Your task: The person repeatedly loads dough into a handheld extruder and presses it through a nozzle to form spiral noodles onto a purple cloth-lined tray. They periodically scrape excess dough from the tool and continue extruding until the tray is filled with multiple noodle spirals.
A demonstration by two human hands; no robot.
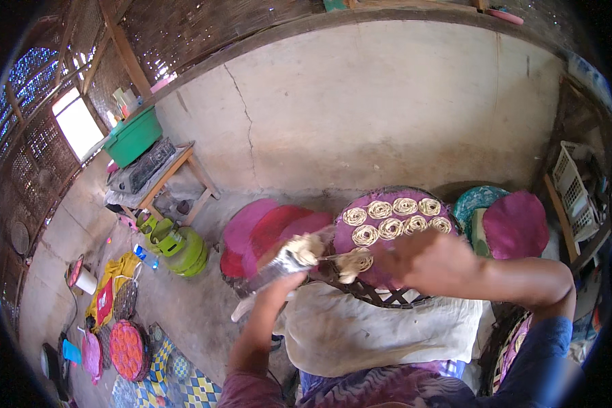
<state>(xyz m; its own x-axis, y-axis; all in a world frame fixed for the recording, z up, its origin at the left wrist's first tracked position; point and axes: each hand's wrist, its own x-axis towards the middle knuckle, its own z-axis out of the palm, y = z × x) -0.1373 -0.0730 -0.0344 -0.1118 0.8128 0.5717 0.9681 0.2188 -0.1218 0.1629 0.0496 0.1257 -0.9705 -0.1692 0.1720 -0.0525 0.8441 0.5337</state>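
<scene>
At the centre of the frame, the left hand (287,282) has its fingers closed around a shiny metal tool (262,277), with pale dough (304,249) on its upper end. The right hand (436,262), right of centre, is blurred; I cannot tell whether its fingers hold something. Behind it, coiled dough rosettes (390,228) lie on purple cloth (418,198).

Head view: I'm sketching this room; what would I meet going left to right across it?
White cylindrical object, green plastic basin, overlapping round pink and red sheets, round purple-lined tray bearing pale coiled nests, purple round sheet, white slatted plastic crate.
</scene>
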